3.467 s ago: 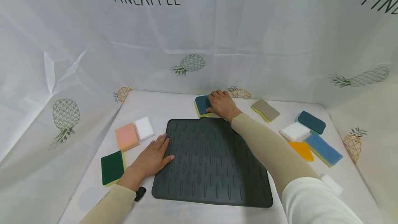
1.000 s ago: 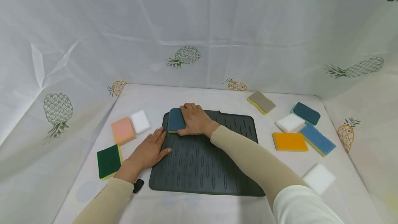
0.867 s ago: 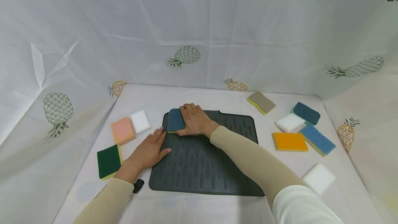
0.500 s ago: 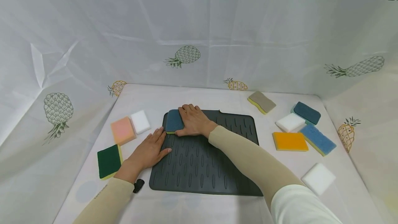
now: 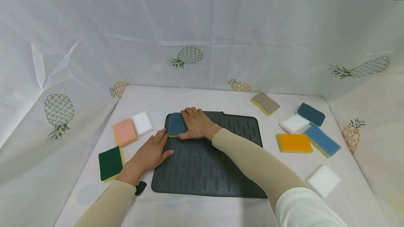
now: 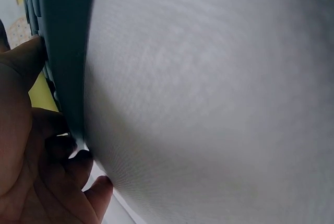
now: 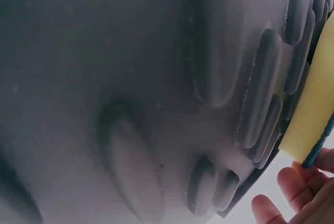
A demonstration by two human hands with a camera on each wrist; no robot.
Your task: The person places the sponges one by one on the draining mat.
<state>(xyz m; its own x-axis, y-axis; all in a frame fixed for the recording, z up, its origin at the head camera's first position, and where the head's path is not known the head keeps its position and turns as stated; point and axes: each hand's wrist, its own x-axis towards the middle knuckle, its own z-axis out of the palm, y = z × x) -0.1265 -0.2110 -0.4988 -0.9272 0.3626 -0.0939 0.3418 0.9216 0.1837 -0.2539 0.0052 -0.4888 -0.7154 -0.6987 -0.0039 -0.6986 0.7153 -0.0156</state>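
A dark grey ridged rubber mat [image 5: 202,171] lies on the white table. On its far left corner is a blue-topped sponge [image 5: 177,122] with a yellow underside. My right hand [image 5: 197,124] holds this sponge by its right part, thumb along the near edge and fingers toward the far edge. In the right wrist view the yellow foam of the sponge [image 7: 313,104] stands over the mat's ridges, fingertips at its end. Palm down, my left hand [image 5: 150,153] rests across the mat's left edge, thumb on the ridges and fingers reaching toward the sponge.
To the left lie a peach sponge [image 5: 125,132], a white block [image 5: 142,123] and a green scourer sponge [image 5: 111,164]. At right are a grey-brown sponge [image 5: 266,103], a dark teal one [image 5: 311,114], a blue one [image 5: 322,141], an orange one [image 5: 294,143] and white blocks [image 5: 323,180].
The blue-topped sponge has come from behind the mat onto its far left corner in my right hand. Lately it has crept slightly left and nearer. My left hand stays on the mat.
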